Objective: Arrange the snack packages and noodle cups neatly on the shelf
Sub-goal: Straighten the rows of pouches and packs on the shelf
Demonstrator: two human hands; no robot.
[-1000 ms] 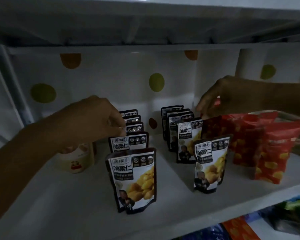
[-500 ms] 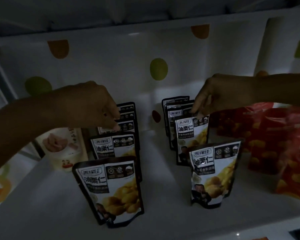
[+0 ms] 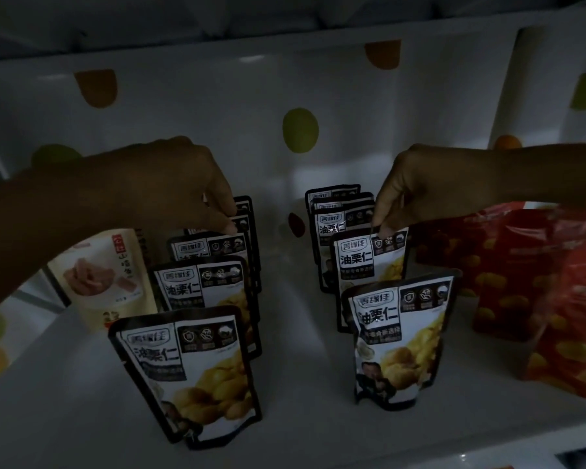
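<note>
Two rows of chestnut pouches (image 3: 190, 374) stand upright on the shelf (image 3: 301, 418), both left of the red bags (image 3: 521, 282). In the row farther from the bags, the left hand (image 3: 170, 184) has its fingers closed on the top edge of the third pouch (image 3: 210, 247). In the row beside the bags, the right hand (image 3: 416, 184) pinches the top of the second pouch (image 3: 369, 262).

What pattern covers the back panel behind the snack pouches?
The back panel is white with scattered large dots: green, orange-brown, dark red. Head view, the only one.
</note>
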